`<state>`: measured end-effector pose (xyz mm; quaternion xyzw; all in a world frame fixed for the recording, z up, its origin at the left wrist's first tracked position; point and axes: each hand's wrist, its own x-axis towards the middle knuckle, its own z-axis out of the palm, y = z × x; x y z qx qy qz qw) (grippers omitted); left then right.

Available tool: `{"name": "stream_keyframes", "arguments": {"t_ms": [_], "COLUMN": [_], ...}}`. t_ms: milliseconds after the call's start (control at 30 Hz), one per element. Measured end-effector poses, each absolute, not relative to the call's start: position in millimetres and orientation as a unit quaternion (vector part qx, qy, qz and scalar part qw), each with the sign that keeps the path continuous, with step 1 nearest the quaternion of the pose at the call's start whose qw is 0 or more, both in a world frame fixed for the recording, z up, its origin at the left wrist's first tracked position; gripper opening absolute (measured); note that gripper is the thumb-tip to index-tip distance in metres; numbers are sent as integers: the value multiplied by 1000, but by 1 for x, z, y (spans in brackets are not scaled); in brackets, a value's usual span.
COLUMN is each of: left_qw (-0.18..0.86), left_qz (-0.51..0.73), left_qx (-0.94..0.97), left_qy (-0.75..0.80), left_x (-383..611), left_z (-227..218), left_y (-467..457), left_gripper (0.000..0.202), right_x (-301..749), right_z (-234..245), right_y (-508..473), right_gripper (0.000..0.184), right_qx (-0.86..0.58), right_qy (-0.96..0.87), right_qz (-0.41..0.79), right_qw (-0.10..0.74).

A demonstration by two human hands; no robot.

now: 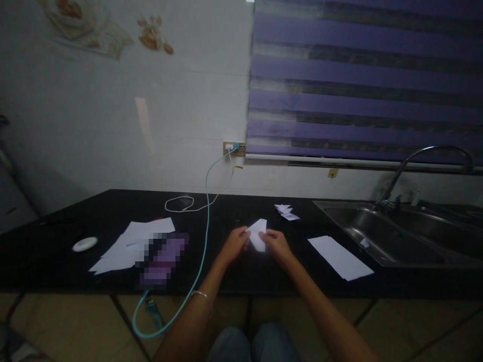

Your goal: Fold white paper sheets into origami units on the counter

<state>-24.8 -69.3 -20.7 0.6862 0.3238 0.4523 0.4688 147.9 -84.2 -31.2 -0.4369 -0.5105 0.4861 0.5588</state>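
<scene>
Between my two hands is a small piece of folded white paper (258, 234), held up just over the black counter. My left hand (237, 241) pinches its left corner, thumb on top. On the other side my right hand (277, 242) grips the right edge with the thumb across the near face. Behind it and to the right lie several small folded paper pieces (287, 211) in a loose cluster. A white paper strip (340, 257) rests flat to the right of my right hand.
White sheets (126, 246) spread at the left, partly under a pixelated purple item (164, 261). Beside them sits a white round lid-like disc (85, 244). A teal cable (207, 221) runs from the wall socket (234, 148) over the counter's front edge. A steel sink (377, 246) is at right.
</scene>
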Motion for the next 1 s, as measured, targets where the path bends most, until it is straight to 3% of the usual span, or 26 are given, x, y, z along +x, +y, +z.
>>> {"name": "stream_keyframes", "arguments": {"t_ms": [200, 433, 1000], "left_qw": [522, 513, 531], "left_qz": [403, 386, 347], "left_qx": [688, 691, 689], "left_qy": [301, 332, 349], "left_x": [-26, -27, -29], "left_z": [-18, -15, -15], "left_y": [-72, -74, -41], "left_gripper": [41, 50, 51], "right_x": [151, 150, 150], "right_z": [-30, -30, -28], "right_y": [-86, -84, -54], "right_gripper": [40, 42, 40], "right_qx": [-442, -458, -447], "right_qy": [-572, -601, -622], "right_qz": [445, 396, 368], "right_qw": [529, 521, 526]}}
